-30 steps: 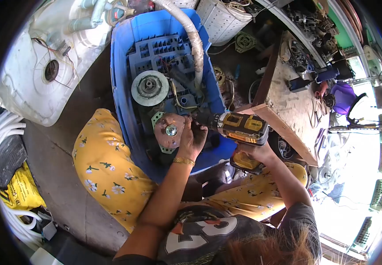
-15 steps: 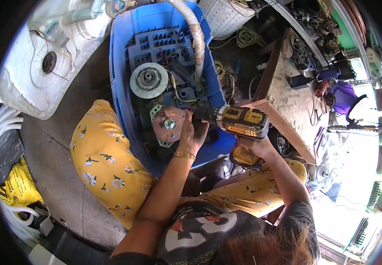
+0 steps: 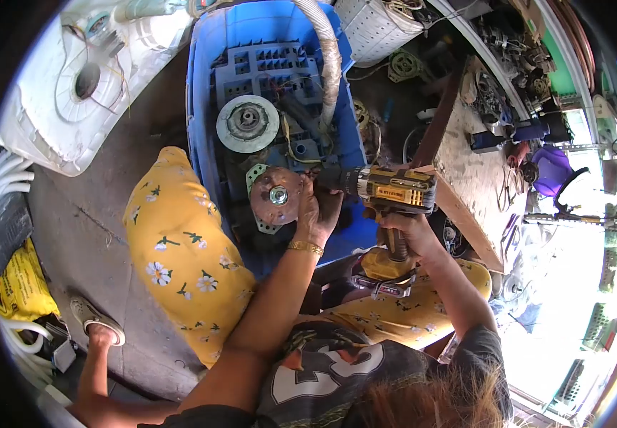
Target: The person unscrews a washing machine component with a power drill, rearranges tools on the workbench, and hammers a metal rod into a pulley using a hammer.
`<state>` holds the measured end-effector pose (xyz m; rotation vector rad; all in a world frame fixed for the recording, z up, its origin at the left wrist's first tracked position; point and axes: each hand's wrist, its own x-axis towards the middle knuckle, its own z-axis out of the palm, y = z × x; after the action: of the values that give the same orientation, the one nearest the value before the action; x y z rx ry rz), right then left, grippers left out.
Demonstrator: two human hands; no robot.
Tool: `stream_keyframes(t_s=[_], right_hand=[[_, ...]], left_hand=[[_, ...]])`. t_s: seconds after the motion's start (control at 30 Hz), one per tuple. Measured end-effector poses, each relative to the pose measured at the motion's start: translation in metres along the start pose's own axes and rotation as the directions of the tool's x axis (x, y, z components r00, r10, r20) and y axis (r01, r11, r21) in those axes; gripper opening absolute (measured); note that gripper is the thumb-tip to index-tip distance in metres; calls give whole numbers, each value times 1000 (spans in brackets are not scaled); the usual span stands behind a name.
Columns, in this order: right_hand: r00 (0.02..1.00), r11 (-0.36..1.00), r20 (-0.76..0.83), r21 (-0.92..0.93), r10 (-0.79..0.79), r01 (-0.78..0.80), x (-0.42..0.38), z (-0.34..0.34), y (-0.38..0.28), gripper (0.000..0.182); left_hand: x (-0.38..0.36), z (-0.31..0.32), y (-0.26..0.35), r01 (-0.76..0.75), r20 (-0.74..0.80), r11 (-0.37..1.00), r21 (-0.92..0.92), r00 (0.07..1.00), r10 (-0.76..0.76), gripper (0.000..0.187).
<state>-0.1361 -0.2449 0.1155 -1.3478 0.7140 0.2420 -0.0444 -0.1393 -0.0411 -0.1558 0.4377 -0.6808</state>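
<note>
My right hand [image 3: 409, 232] is wrapped around the handle of a yellow and black cordless drill [image 3: 394, 189]. The drill lies roughly level, its black chuck pointing left. My left hand [image 3: 317, 210] is closed at the tip of the chuck, beside a round brown disc [image 3: 265, 187] with a shiny metal hub. What its fingers pinch is hidden. Behind the disc shows a pale bracket [image 3: 257, 172] with holes. All this is over the near end of a blue plastic machine body [image 3: 204, 107], which also holds a pale round pulley [image 3: 247, 124] and wires.
A grey corrugated hose [image 3: 331, 64] runs down into the blue body. A worn wooden table [image 3: 465, 157] with tools and parts stands to the right. At left are a white plastic tub [image 3: 44, 107] and a person's foot in a clog [image 3: 101, 321].
My right hand and the drill have turned, so the handle and battery base show more fully. My left hand stays by the disc. A foot in a clog has appeared at lower left.
</note>
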Motion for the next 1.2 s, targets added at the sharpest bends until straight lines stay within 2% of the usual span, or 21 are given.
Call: stream_keyframes(t_s=[0.07,0.13,0.17,0.27,0.4,0.5,0.6,0.7,0.83,0.93,1.13,1.2], right_hand=[[1000,1000,-10,7,17,-16,-1,4,-2,38],[1000,997,-15,-74,-27,26,2,-1,6,37],[999,992,-16,-113,-51,49,5,-4,10,37],[990,969,51,-205,-129,137,7,-8,14,34],[997,920,19,-385,-76,78,15,-7,11,31],[997,877,30,-475,-65,72,23,0,7,34],[996,854,44,-513,-78,89,28,13,6,38],[994,832,62,-544,-89,109,36,16,10,40],[993,807,82,-579,-86,118,42,18,9,40],[995,776,98,-626,-22,79,47,18,6,42],[1000,723,17,-691,3,10,52,27,2,41],[999,714,41,-700,23,13,55,28,1,41]], left_hand=[[0,2,-1,9,-25,999,-34,1000,-10,23],[5,-16,-4,54,-77,992,-118,995,-64,24],[7,-29,-4,114,-24,986,-120,993,-118,25],[10,-28,-14,11,-294,990,-143,954,-53,27],[7,-31,-14,-60,-391,997,58,917,78,23],[-1,-33,-7,6,-457,969,248,883,111,23],[-8,-30,-5,24,-535,894,448,808,246,22],[-10,-21,-2,42,-613,904,425,749,253,23],[-11,-15,2,45,-596,887,459,756,270,18],[-10,-17,2,39,-594,894,446,760,263,16],[-6,-24,4,58,-611,901,429,753,243,14],[-4,-30,4,47,-608,910,413,757,237,13]])
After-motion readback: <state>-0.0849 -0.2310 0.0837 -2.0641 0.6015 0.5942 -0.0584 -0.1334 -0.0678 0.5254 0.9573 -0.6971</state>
